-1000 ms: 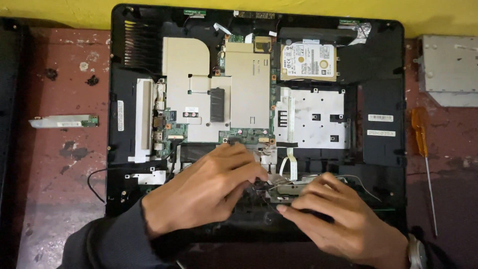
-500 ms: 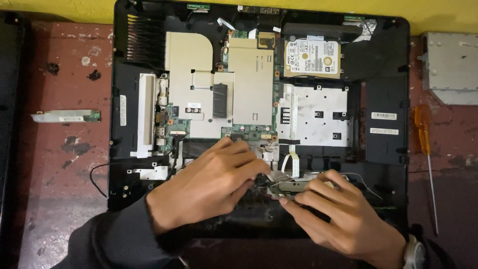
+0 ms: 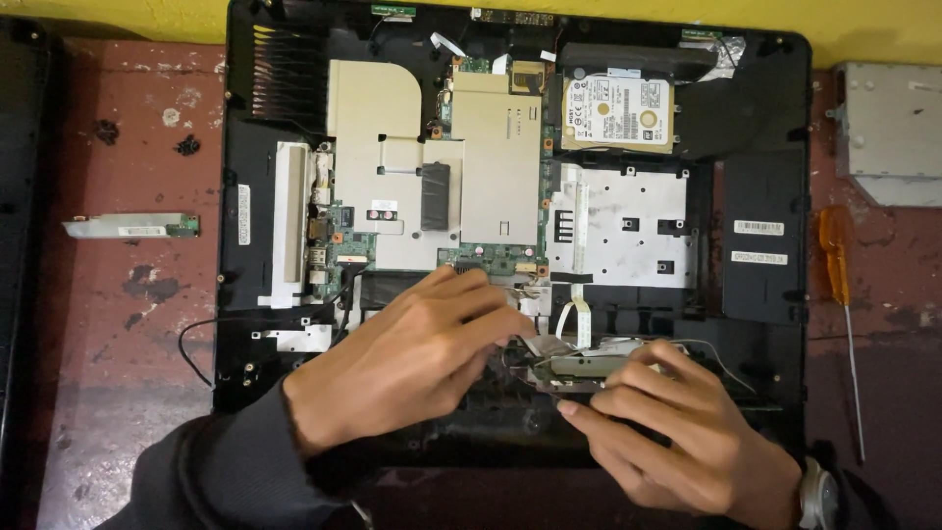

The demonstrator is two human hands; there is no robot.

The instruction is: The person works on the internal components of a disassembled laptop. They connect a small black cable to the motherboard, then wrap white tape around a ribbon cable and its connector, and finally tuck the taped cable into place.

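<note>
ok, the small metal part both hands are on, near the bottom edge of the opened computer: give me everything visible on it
The small metal module is a flat, silver-grey rectangular piece lying roughly level, long side left to right, low in the opened black chassis. The right hand pinches its right end and front edge; the left hand reaches its fingertips to its left end, hiding that part. A white ribbon cable comes down to it from above, and thin dark wires run off its right side. Whether it is still fastened cannot be told.
</note>
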